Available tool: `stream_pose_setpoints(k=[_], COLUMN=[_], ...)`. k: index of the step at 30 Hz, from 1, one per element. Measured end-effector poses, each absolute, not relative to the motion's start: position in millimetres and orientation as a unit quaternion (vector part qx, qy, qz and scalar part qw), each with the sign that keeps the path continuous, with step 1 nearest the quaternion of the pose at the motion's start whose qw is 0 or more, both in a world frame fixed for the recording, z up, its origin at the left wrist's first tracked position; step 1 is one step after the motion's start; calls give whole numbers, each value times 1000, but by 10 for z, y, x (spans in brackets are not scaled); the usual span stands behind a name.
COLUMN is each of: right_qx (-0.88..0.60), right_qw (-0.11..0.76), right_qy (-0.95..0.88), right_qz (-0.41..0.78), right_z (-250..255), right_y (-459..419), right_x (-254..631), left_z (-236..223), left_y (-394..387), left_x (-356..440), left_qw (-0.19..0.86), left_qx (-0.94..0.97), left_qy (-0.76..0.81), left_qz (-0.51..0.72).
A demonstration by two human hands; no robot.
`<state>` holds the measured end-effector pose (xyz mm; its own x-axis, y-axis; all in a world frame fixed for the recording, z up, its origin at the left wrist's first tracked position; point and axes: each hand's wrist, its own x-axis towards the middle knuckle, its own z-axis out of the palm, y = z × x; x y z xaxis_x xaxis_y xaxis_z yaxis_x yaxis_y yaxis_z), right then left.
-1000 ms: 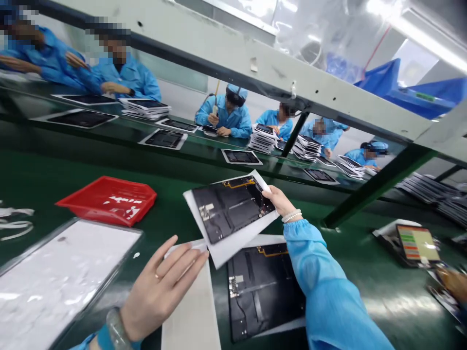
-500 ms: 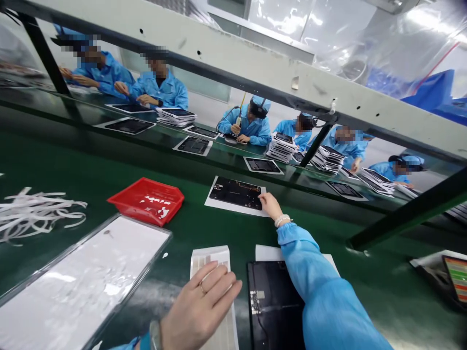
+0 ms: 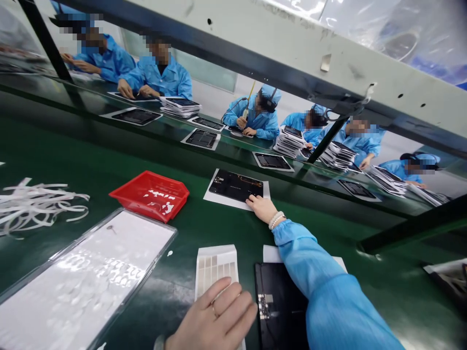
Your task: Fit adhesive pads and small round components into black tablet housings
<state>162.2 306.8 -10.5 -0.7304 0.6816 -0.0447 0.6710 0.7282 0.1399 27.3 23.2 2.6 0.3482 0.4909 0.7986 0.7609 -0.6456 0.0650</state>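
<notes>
My right hand [image 3: 260,209] lies flat, touching the near edge of a white sheet [image 3: 237,201] on the green belt, its fingertips just below a black tablet back panel [image 3: 236,185] with thin copper-coloured traces. My left hand [image 3: 213,316] rests at the bottom of the view on a white backing sheet with pale label strips [image 3: 217,270], holding nothing visible. Under my blue right sleeve [image 3: 328,296] sits a second black panel [image 3: 280,306] with a small circuit patch, partly hidden by that sleeve, on white paper [image 3: 272,253].
A red plastic tray [image 3: 151,195] and a clear tray holding a white sheet [image 3: 85,274] stand on the belt to the left, beside loose white strips [image 3: 36,206]. Across a raised rail, several blue-gowned co-workers [image 3: 255,114] sit among stacked panels [image 3: 290,142]. A metal beam [image 3: 277,53] crosses overhead.
The first black panel, held up tilted in my right hand, now lies flat on the belt. My left hand has moved onto the strip sheet, and the view has swung.
</notes>
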Motion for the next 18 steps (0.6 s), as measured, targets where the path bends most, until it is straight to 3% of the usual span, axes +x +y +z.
stream_pose_setpoints(k=[18], right_qx=[372], right_qw=[21], right_qy=[927], right_qz=[-32], right_z=[-118], right_y=[3246], right_x=[1383], left_z=[68], left_y=[189], left_x=[260], left_qw=[150], left_qx=[-801], left_qy=[-386], left_qz=[-433])
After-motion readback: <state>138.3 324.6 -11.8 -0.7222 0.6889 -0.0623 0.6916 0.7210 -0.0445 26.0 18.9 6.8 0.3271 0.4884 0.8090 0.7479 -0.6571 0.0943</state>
